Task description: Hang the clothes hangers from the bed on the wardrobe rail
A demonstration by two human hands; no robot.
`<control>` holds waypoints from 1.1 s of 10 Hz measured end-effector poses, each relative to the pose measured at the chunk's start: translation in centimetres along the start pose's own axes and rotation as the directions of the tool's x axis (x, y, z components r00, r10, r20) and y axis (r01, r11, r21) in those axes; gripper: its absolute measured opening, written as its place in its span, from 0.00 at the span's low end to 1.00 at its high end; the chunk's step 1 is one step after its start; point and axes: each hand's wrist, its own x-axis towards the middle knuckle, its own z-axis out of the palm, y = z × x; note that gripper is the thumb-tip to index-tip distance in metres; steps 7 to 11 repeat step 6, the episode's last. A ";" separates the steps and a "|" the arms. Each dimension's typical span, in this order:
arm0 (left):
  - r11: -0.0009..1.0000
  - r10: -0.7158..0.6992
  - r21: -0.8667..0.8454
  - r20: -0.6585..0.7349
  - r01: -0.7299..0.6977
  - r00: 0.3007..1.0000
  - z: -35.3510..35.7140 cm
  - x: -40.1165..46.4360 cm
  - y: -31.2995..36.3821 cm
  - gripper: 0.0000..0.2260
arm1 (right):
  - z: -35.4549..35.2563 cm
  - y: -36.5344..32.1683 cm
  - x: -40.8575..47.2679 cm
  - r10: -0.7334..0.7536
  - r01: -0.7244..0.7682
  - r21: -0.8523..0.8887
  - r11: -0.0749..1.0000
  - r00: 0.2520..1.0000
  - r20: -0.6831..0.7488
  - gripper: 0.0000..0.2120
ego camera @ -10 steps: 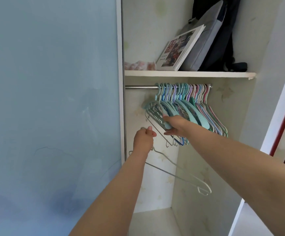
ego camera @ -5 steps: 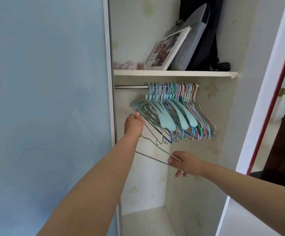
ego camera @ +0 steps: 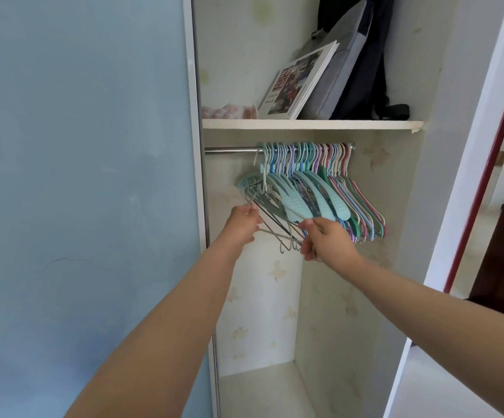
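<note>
Shelf (ego camera: pixel 311 124) above rail (ego camera: pixel 229 150), book (ego camera: pixel 300 82) leaning on bag (ego camera: pixel 353 64) at shelf middle, hangers (ego camera: pixel 320 188) bunched at rail's right end, left hand (ego camera: pixel 244 223) and right hand (ego camera: pixel 327 239) below them, door (ego camera: pixel 78 191) left

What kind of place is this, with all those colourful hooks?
Most likely a bedroom wardrobe. A metal rail carries a row of pastel clothes hangers, a shelf above holds a backpack and a book, and a sliding door stands beside.
</note>
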 end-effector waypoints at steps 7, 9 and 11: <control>1.000 -0.007 0.031 0.084 0.004 0.996 -0.2 -3.6 -3.6 0.10 | 3.7 -3.6 9.5 0.314 -0.323 0.071 0.944 0.943 0.113 0.13; 1.000 -0.007 0.031 0.084 0.004 0.996 -0.2 -3.6 -3.6 0.10 | 3.7 -3.6 9.5 0.314 -0.323 0.071 0.944 0.943 0.113 0.13; 1.000 -0.007 0.031 0.084 0.004 0.996 -0.2 -3.6 -3.6 0.10 | 3.7 -3.6 9.5 0.314 -0.323 0.071 0.944 0.943 0.113 0.13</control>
